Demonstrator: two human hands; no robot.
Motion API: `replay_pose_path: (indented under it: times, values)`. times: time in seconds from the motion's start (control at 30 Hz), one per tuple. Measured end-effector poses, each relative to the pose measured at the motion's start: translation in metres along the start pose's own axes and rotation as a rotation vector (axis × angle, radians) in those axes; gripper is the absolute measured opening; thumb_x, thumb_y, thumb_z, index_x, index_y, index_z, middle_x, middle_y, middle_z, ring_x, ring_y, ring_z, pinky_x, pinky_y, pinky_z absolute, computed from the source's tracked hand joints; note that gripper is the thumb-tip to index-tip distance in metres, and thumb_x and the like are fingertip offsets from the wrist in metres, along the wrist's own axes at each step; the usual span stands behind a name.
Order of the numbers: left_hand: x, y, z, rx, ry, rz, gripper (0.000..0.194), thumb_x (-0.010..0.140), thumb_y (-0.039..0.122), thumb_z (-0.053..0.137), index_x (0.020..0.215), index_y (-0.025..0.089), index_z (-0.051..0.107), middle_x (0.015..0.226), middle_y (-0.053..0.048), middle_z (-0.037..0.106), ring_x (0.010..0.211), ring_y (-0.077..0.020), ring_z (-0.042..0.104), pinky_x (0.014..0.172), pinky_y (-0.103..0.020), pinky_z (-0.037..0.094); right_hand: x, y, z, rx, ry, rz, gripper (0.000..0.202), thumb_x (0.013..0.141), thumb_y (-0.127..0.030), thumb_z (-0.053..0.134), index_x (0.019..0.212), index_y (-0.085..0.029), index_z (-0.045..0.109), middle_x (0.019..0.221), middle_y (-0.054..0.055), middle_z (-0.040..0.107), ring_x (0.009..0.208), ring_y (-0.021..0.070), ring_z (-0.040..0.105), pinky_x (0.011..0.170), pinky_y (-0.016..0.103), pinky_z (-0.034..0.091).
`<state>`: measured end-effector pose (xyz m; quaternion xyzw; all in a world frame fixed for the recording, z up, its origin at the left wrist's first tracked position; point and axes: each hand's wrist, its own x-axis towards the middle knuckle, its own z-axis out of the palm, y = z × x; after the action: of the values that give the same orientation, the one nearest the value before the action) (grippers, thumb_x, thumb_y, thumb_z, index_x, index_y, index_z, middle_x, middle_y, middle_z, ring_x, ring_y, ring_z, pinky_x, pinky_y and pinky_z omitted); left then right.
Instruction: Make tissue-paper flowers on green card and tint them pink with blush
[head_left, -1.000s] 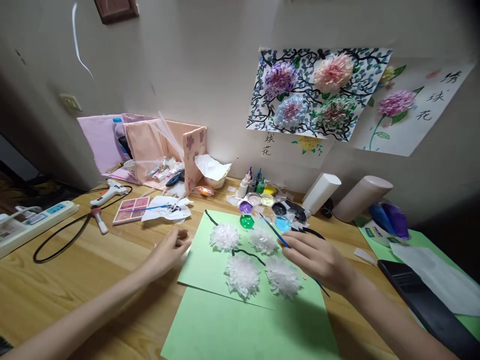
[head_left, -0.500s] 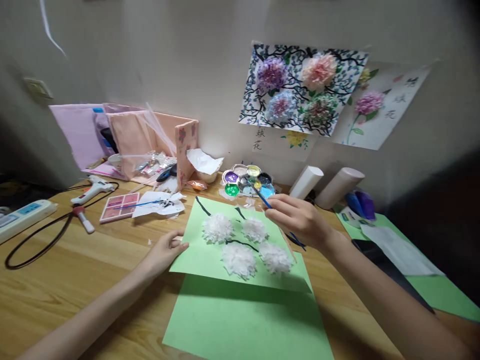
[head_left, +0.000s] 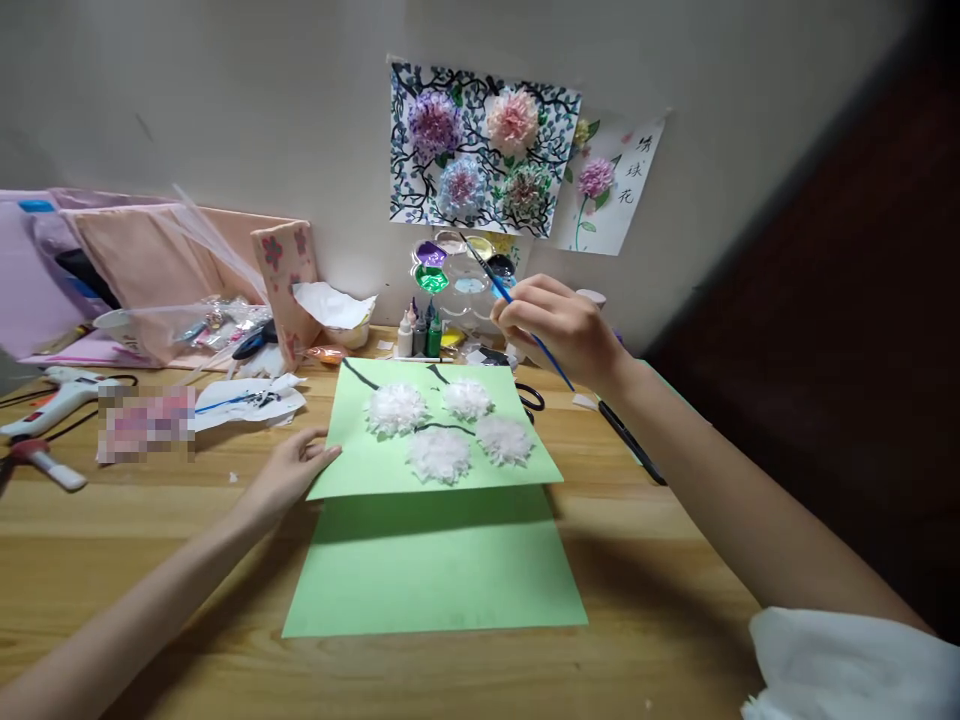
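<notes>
My left hand (head_left: 289,475) is closed on the left edge of a green sheet (head_left: 352,465), whose near edge is raised above a second green sheet (head_left: 435,590) flat on the table. White ruffled paper flowers (head_left: 441,455) and black painted branch lines are on the upper sheet. My right hand (head_left: 559,325) is closed on a blue paintbrush (head_left: 540,350), its dark tip pointing up and left. A clear palette (head_left: 431,278) with purple, green, yellow and black paints stands tilted up off the table beside those fingers, which seem to grip it too.
Small paint bottles (head_left: 420,333) stand behind the sheet. Black scissor handles (head_left: 531,398) show at its right. To the left lie a glue gun (head_left: 60,400), a white paper (head_left: 259,400) with a brush, and a pink folding box (head_left: 281,290). Flower pictures (head_left: 484,150) hang on the wall.
My right hand has lifted the palette from the table, uncovering the paint bottles, and still has the paintbrush. My left hand keeps the sheet's edge. The view has swung right.
</notes>
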<state>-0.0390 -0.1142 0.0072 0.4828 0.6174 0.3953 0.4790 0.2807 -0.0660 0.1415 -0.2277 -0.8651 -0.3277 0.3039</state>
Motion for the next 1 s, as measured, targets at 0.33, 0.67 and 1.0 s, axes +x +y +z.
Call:
replay_pose_path:
  times: [0.33, 0.67, 1.0]
  values:
    - [0.045, -0.014, 0.030, 0.098, -0.105, 0.065, 0.046, 0.060, 0.037, 0.073, 0.097, 0.012, 0.059, 0.061, -0.002, 0.065, 0.055, -0.0169, 0.060, 0.051, -0.024, 0.045, -0.007, -0.020, 0.007, 0.140, -0.064, 0.035, 0.022, 0.092, -0.017, 0.039, 0.077, -0.019, 0.054, 0.076, 0.004, 0.057, 0.081, 0.0163, 0.052, 0.068, 0.029, 0.044]
    - [0.043, -0.038, 0.019, 0.202, -0.144, 0.183, 0.043, 0.062, 0.041, 0.066, 0.093, 0.010, 0.062, 0.054, 0.003, 0.055, 0.047, -0.0125, 0.049, 0.046, -0.022, 0.032, 0.020, -0.083, 0.089, 0.282, -0.324, -0.101, 0.019, 0.089, -0.009, 0.039, 0.077, -0.016, 0.052, 0.074, 0.006, 0.055, 0.072, 0.0162, 0.046, 0.059, 0.026, 0.034]
    - [0.025, -0.051, 0.012, 0.272, -0.070, 0.299, 0.021, 0.077, 0.032, 0.051, 0.084, 0.014, 0.058, 0.064, 0.002, 0.054, 0.059, -0.0128, 0.049, 0.055, -0.023, 0.033, 0.068, -0.125, 0.187, 0.471, -0.511, -0.058, 0.016, 0.083, -0.004, 0.045, 0.078, -0.018, 0.051, 0.079, 0.004, 0.059, 0.077, 0.0156, 0.050, 0.059, 0.024, 0.038]
